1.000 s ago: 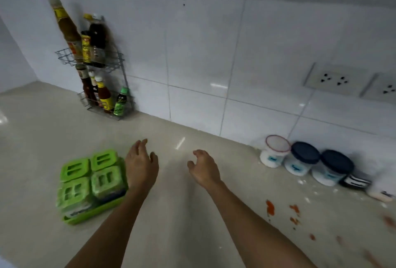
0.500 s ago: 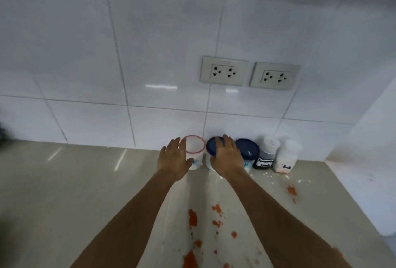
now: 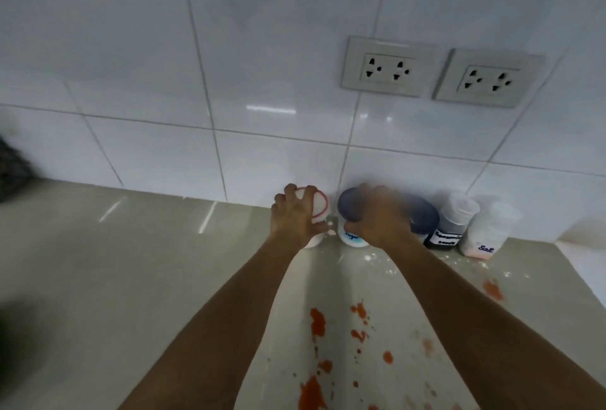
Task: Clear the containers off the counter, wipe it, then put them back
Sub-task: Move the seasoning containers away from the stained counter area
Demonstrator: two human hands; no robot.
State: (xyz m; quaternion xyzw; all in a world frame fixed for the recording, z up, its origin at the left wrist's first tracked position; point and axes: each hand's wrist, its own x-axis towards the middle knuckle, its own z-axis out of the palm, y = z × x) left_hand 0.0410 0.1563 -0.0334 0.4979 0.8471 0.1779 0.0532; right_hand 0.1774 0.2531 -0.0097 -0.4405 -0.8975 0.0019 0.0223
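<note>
A row of containers stands against the tiled wall on the beige counter (image 3: 137, 278). My left hand (image 3: 295, 218) grips the white tub with a red-rimmed lid (image 3: 318, 204) from above. My right hand (image 3: 382, 216) clasps the white sugar tub with a dark blue lid (image 3: 349, 204). Right of it, partly hidden by my hand, stands a second blue-lidded tub (image 3: 424, 216). Then come a dark seasoning jar (image 3: 454, 224) and a salt jar (image 3: 485, 232), both labelled.
Orange-red sauce splatters (image 3: 316, 324) and white powder specks soil the counter in front of the containers. Two wall sockets (image 3: 385, 67) sit above them. A side wall closes the counter at the right. A dark blurred object (image 3: 11, 170) shows at the left edge.
The view swung right from the green container set to the tubs. Both hands reached forward and have closed on the two leftmost tubs.
</note>
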